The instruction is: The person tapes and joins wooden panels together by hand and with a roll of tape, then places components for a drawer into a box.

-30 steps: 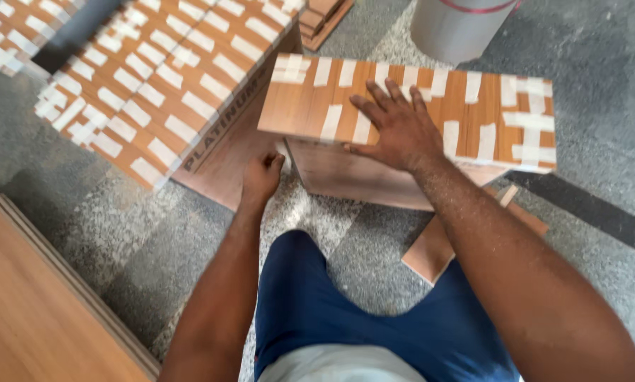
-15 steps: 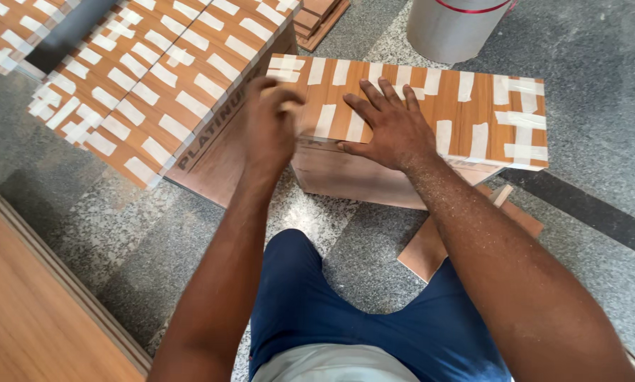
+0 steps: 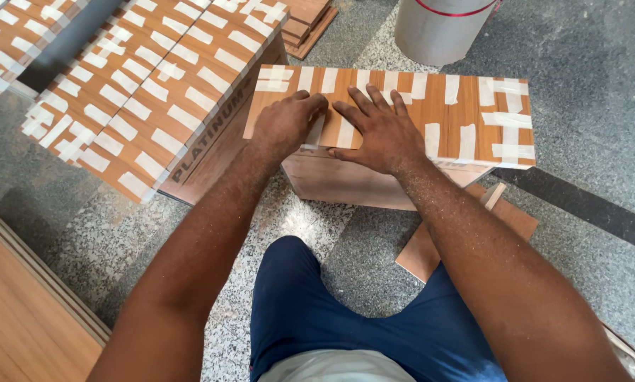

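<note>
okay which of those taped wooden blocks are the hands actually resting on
The taped block straight ahead, lying across the view: both the left hand and right hand press on its top. The longer taped stack at left is untouched.

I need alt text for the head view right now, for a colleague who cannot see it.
Both bare hands press on a stack of brown wooden panels edged with white tape strips: the left hand curled on a strip, the right hand flat, fingers spread. A larger taped brown panel stack lies left, a grey cylinder behind, on speckled grey stone floor.

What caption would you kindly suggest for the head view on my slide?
Both hands, left hand and right hand, press on a taped wooden panel over granite floor.
</note>
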